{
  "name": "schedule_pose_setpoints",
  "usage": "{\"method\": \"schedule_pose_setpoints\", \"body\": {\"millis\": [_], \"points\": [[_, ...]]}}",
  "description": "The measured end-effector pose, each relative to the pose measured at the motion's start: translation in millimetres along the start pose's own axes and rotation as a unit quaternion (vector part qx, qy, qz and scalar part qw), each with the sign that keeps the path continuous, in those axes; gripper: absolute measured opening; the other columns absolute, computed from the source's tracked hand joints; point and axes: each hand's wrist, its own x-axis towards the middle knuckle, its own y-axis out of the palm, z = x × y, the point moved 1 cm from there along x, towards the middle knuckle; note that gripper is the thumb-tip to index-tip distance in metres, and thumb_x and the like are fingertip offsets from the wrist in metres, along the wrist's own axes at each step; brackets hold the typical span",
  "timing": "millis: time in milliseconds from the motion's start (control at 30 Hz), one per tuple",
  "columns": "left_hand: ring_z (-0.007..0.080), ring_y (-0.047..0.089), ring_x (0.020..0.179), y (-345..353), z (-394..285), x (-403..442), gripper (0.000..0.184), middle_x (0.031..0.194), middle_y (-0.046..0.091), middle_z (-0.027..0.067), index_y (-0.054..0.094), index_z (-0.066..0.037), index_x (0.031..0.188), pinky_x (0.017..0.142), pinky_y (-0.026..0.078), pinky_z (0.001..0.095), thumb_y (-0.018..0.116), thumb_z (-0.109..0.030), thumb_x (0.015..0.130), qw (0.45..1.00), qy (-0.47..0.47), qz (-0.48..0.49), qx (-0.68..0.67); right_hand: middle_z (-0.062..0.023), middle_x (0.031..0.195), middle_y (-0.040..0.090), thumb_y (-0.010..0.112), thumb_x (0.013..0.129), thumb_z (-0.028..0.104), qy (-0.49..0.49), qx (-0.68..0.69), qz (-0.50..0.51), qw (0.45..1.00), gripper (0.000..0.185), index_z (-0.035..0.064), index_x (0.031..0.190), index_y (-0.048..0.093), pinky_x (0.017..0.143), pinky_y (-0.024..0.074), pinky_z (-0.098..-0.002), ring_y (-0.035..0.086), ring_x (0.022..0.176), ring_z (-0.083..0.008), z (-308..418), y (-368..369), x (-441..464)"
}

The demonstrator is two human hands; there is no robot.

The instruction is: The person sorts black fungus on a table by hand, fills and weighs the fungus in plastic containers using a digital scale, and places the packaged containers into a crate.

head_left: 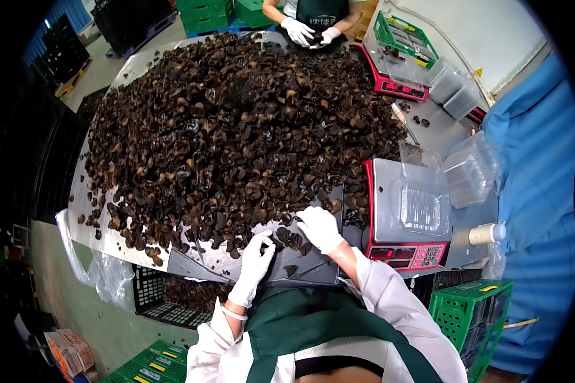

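Observation:
A large heap of dark brown wood ear mushrooms (236, 127) covers most of the metal table (137, 254). My left hand (255, 263), in a white glove, is at the near edge of the heap. Its thumb and fingers are curled together, and what lies between them is too small to make out. To its right, my gloved right hand (321, 228) pinches a small dark wood ear mushroom at its fingertips. A few loose wood ear mushrooms (289, 239) lie on the tabletop between the two hands.
A red digital scale (380, 191) bearing a clear plastic box (423, 207) stands right of my hands. Beyond it are stacked clear boxes (471, 167), a second scale (399, 86) and a white-handled tool (399, 115). Across the table, a co-worker's gloved hands (312, 35) hold something dark. Crates (469, 319) stand below.

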Motion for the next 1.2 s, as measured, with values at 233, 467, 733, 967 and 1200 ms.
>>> {"method": "schedule_pose_setpoints", "body": {"millis": [233, 467, 733, 967, 1200], "points": [[0.0246, 0.062, 0.098, -27, 3, -13, 0.009, 0.117, 0.058, 0.0145, 0.046, -0.009, 0.093, 0.078, 0.052, 0.0347, 0.053, -0.014, 0.094, 0.894, -0.219, 0.011, -0.392, -0.0075, 0.081, 0.053, 0.054, 0.076, 0.01, -0.02, 0.11, -0.002, 0.994, 0.01, 0.0131, 0.085, 0.053, 0.063, 0.0482, -0.0377, 0.058, 0.077, -0.0259, -6, 14, 3], [0.0263, 0.061, 0.102, -36, -2, -27, 0.025, 0.113, 0.059, 0.0123, 0.048, -0.008, 0.104, 0.084, 0.052, 0.0381, 0.062, -0.021, 0.087, 0.858, -0.172, 0.027, -0.483, -0.0102, 0.098, 0.052, 0.072, 0.071, 0.027, -0.007, 0.068, 0.063, 0.996, 0.049, 0.0144, 0.116, 0.055, 0.073, 0.0502, -0.037, 0.057, 0.09, -0.0282, 27, 7, 13], [0.0236, 0.057, 0.108, -46, -1, -62, 0.039, 0.122, 0.056, 0.0098, 0.052, -0.005, 0.121, 0.081, 0.052, 0.0326, 0.047, -0.034, 0.096, 0.795, -0.253, 0.059, -0.548, -0.0075, 0.075, 0.052, 0.067, 0.067, 0.014, 0.04, 0.202, 0.04, 0.978, 0.019, 0.0114, 0.08, 0.054, 0.065, 0.0472, -0.0364, 0.055, 0.07, -0.0273, 2, 23, 11], [0.0235, 0.059, 0.104, -37, -7, -78, 0.05, 0.124, 0.056, 0.0115, 0.049, -0.003, 0.126, 0.082, 0.052, 0.0341, 0.041, -0.043, 0.098, 0.765, -0.297, 0.085, -0.565, -0.0048, 0.077, 0.058, 0.07, 0.072, 0.012, 0.053, 0.332, 0.021, 0.942, 0.015, 0.0083, 0.083, 0.061, 0.064, 0.0494, -0.0274, 0.059, 0.066, -0.0156, 35, -21, -4], [0.0231, 0.064, 0.092, -34, 6, -99, 0.036, 0.105, 0.063, 0.0125, 0.054, 0.001, 0.117, 0.066, 0.056, 0.0301, 0.044, -0.029, 0.098, 0.717, -0.333, 0.033, -0.611, -0.0116, 0.101, 0.051, 0.066, 0.076, 0.024, -0.068, 0.047, 0.077, 0.994, 0.047, 0.0157, 0.119, 0.051, 0.068, 0.052, -0.0387, 0.058, 0.085, -0.029, 65, -1, 15]]}}
